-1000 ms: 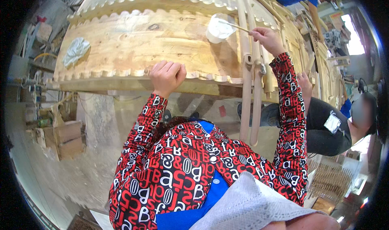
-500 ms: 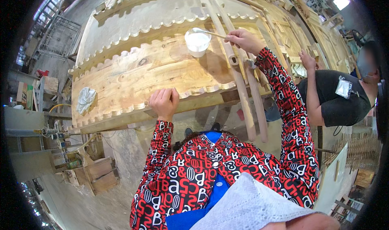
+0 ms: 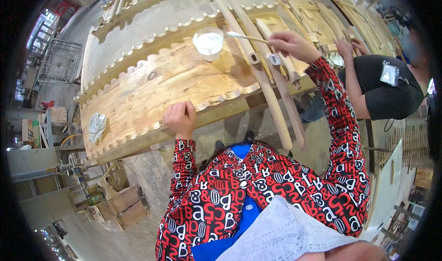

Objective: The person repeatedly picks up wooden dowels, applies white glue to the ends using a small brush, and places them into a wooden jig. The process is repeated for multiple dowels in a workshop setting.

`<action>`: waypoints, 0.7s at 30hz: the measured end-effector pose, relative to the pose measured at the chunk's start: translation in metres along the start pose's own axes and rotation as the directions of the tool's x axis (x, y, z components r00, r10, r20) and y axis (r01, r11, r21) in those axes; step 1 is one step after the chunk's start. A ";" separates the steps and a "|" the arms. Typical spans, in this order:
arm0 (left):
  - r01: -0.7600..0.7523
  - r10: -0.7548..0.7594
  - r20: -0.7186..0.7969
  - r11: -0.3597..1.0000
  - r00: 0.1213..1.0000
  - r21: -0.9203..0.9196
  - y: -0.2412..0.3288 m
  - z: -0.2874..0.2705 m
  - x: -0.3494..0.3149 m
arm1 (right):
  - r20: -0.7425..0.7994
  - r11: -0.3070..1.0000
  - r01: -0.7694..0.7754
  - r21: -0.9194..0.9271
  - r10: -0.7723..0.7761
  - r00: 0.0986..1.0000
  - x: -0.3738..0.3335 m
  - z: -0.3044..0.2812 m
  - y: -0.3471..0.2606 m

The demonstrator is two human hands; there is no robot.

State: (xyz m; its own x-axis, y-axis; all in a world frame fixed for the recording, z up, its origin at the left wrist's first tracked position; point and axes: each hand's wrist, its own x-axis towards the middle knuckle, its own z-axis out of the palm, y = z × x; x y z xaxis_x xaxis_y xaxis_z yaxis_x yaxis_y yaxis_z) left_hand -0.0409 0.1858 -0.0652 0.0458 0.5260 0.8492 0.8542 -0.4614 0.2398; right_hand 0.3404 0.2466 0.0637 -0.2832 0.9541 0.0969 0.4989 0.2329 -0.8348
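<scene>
My right hand (image 3: 290,45) pinches a thin wooden glue brush (image 3: 251,38) whose tip is coated white. The brush lies across the air above two long wooden poles (image 3: 271,107), clear of the cup. One pole has an oval slot; the other shows a white-smeared spot (image 3: 274,59) just below my hand. Left of the brush, a translucent plastic cup (image 3: 208,44) of white glue stands on a wooden panel (image 3: 170,81). Closed, my left hand (image 3: 180,118) rests at the panel's scalloped front edge; what its fingers hold, if anything, is hidden.
A crumpled white cloth (image 3: 97,126) lies on the panel's left end. At the right, a co-worker in a dark shirt (image 3: 391,86) stands with hands over wooden parts. A wire cage trolley (image 3: 62,61) and a wooden crate (image 3: 120,208) are on the left.
My right hand has carried the brush from over the cup's rim rightward, above the poles. The view has shifted a little. My left hand stays at the panel edge.
</scene>
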 end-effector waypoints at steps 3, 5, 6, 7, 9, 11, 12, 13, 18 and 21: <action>0.026 -0.026 0.004 1.000 1.000 -0.006 0.000 0.001 -0.001 | -0.019 0.965 -0.132 -0.226 0.131 0.991 -0.037 -0.011 0.007; 0.014 -0.014 -0.003 1.000 1.000 -0.019 0.001 0.000 0.001 | -0.020 0.944 -0.040 -0.328 0.035 0.999 -0.049 -0.012 0.010; 0.032 -0.032 0.012 0.999 0.999 0.000 0.001 -0.001 0.001 | -0.043 0.919 0.012 -0.393 -0.031 0.999 -0.051 -0.012 0.012; 0.038 -0.038 0.029 0.999 0.999 0.008 0.001 -0.002 0.003 | -0.077 0.878 0.003 -0.478 -0.046 0.996 -0.053 -0.011 0.013; 0.051 -0.052 0.042 0.999 0.998 0.010 0.000 -0.004 0.004 | -0.148 0.768 0.080 -0.635 -0.223 0.964 -0.053 -0.010 0.014; 0.069 -0.068 0.037 0.997 0.997 -0.021 -0.001 -0.005 0.006 | -0.172 0.654 0.154 -0.741 -0.406 0.897 -0.051 -0.009 0.015; 0.058 -0.058 0.038 0.998 0.998 -0.019 -0.001 -0.005 0.007 | -0.177 0.642 0.159 -0.750 -0.426 0.887 -0.049 -0.009 0.016; 0.058 -0.057 0.037 0.998 0.998 -0.026 -0.001 -0.005 0.008 | -0.177 0.630 0.124 -0.767 -0.394 0.902 -0.047 -0.009 0.017; 0.079 -0.078 0.057 0.997 0.995 -0.019 -0.004 -0.010 0.006 | -0.204 0.573 0.086 -0.815 -0.423 0.883 -0.037 -0.004 0.024; 0.080 -0.079 0.055 0.997 0.995 -0.013 -0.007 -0.011 0.005 | -0.163 0.531 0.174 -0.829 -0.528 0.834 -0.031 0.000 0.029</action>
State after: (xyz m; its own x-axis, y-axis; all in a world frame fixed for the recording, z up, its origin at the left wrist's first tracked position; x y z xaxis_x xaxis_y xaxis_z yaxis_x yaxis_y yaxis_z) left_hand -0.0519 0.1838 -0.0578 0.0068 0.5993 0.8005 0.8482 -0.4274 0.3128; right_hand 0.3638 0.2236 0.0370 -0.3655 0.7033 0.6097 0.8951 0.4453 0.0229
